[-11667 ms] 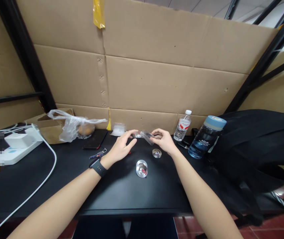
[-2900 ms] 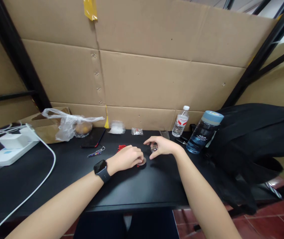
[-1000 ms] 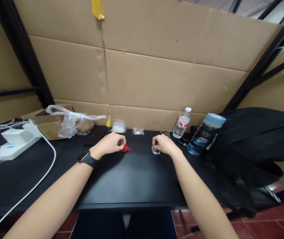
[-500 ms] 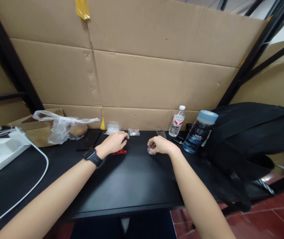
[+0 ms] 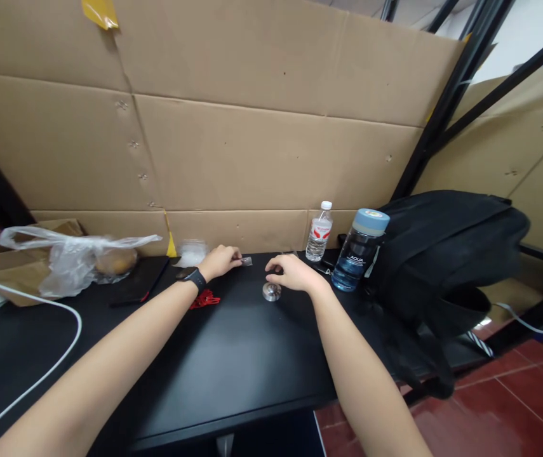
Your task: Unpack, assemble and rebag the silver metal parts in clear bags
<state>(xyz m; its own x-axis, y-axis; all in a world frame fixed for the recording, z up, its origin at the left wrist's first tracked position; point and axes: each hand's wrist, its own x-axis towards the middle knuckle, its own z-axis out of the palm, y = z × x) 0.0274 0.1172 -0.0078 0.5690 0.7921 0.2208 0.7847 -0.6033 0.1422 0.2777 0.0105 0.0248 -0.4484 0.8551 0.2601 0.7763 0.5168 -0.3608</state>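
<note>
My left hand (image 5: 223,261), with a dark watch at its wrist, has its fingers closed on a small clear plastic packet (image 5: 247,261) near the back of the desk. Part of the packet sticks out to the right of the fingertips; the rest is hidden by them. A tangle of red cord (image 5: 206,299) lies below that wrist. My right hand (image 5: 292,273) is open, fingers curved and apart, just over a round shiny metal piece (image 5: 272,291) standing on the black desktop. What the metal piece is, I cannot tell.
A water bottle (image 5: 319,233), a blue-lidded bottle (image 5: 359,251) and a black backpack (image 5: 447,254) stand at the right. Further left are a clear bag of white material (image 5: 192,252), a dark flat item (image 5: 133,289), a knotted plastic bag (image 5: 68,263) and a white cable (image 5: 73,346). Cardboard (image 5: 233,152) walls the back.
My right hand has let go of the round metal piece and opened above it. My left hand has reached the small packet and closed on it. The view has turned slightly right.
</note>
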